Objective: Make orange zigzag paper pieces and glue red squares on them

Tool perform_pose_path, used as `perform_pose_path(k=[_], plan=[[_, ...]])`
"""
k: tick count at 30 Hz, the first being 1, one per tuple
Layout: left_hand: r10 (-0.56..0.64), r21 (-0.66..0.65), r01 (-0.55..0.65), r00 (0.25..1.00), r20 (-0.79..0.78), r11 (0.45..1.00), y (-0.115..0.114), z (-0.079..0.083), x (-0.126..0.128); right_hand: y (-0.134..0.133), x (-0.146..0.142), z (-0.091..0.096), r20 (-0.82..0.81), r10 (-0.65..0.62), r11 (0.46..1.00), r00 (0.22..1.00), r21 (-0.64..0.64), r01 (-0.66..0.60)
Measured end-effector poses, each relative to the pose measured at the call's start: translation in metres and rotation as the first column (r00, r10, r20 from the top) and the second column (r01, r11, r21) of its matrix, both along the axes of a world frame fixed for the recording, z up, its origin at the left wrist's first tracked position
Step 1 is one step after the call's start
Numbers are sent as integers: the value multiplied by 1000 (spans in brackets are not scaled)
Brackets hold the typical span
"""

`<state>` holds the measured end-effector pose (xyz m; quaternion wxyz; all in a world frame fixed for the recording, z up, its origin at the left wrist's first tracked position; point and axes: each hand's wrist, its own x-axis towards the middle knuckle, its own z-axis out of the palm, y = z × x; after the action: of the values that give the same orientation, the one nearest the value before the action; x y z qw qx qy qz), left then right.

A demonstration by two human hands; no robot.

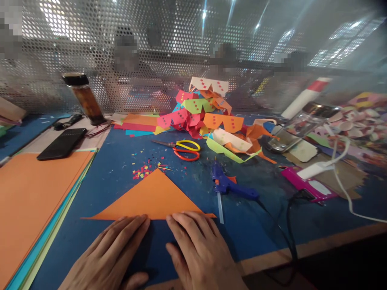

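An orange sheet of paper (154, 195), folded into a triangle, lies on the blue table with its point facing away from me. Along its near folded edge, the fingertips of my left hand (111, 249) press down left of the middle. My right hand (199, 245) lies flat on the same edge further right, fingers stretched out. Neither hand grasps anything. Just beyond the triangle's tip are tiny coloured paper bits (142, 172) and scissors (181, 150) with one yellow and one red handle. A blue glue gun (232, 186) rests to the right of the paper.
Stacked coloured paper (39, 189) lies at left, with a black phone (63, 143) and a bottle of brown liquid (86, 100) behind. Paper masks (208, 108) are heaped at the back. A clear jar (298, 129), a pink power strip (311, 185) and trailing cords occupy the right.
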<state>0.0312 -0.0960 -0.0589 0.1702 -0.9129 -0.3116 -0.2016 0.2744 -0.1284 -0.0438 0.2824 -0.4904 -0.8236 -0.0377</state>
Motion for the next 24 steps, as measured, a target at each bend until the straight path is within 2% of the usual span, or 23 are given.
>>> perform_pose_path(k=[6,12,24], plan=[[-47,-7,47,999,-17,999,-3,-1,-10,2,2,-1,-6,1,1000,1000,2,-1],[-41,-46,40,999,-29,998,-7,-10,-20,3,1,0,-6,4,1000,1000,-2,-4],[-7,-65,6,1000,-20,998,-9,-9,-27,2,2,0,7,-2,1000,1000,7,2]])
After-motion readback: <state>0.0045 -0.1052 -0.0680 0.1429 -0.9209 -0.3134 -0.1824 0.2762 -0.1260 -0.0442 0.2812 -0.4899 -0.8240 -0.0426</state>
